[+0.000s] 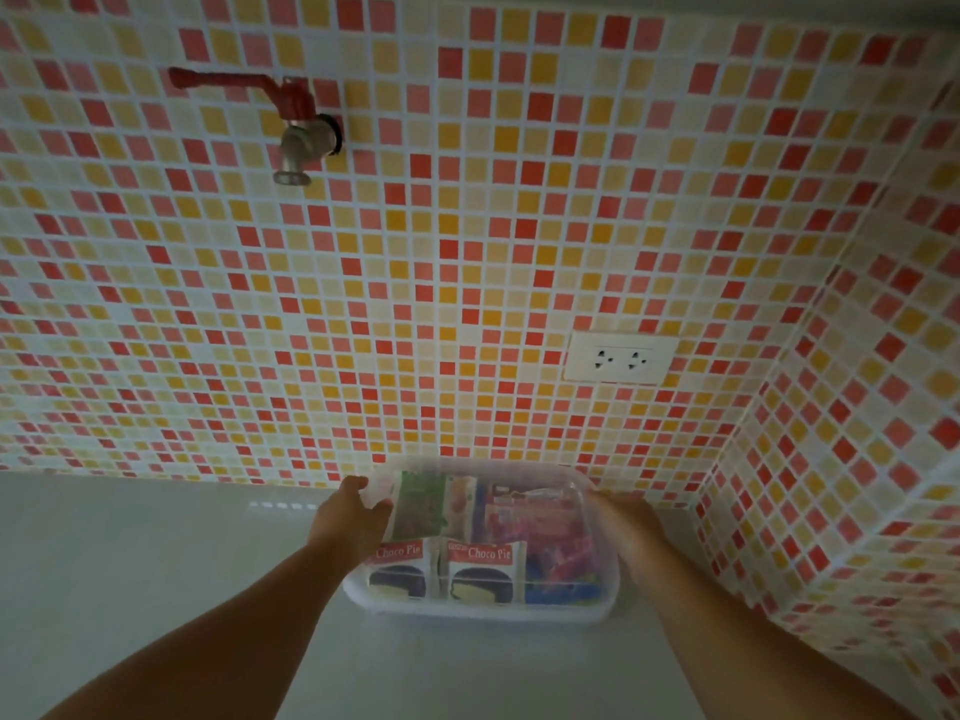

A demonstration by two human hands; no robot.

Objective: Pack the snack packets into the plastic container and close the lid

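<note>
The plastic container [483,608] stands on the grey counter [156,563], close to the counter's far edge and near its far right corner, where the two tiled walls meet. The container is clear and rectangular. A translucent lid [540,478] lies over its top; whether the lid is fully seated cannot be determined.

Contents visible through the plastic:
- Two Choco Pie packets [485,569] stand side by side against the near wall.
- A green packet [418,504] lies at the far left.
- Pink and red packets [540,522] fill the right side, with a blue packet [561,589] at the near right corner.

The left hand [350,517] grasps the container's left end, fingers curled over the far left corner of the lid. The right hand [626,527] is pressed against the container's right end; it is seen through blurred plastic, so its grip cannot be told.

Both forearms extend from the counter's near edge towards the container.

On the tiled wall [467,252] behind the counter, a white double socket [621,357] is mounted above the container. A metal tap with a red handle [298,129] is mounted higher and to the left.
</note>
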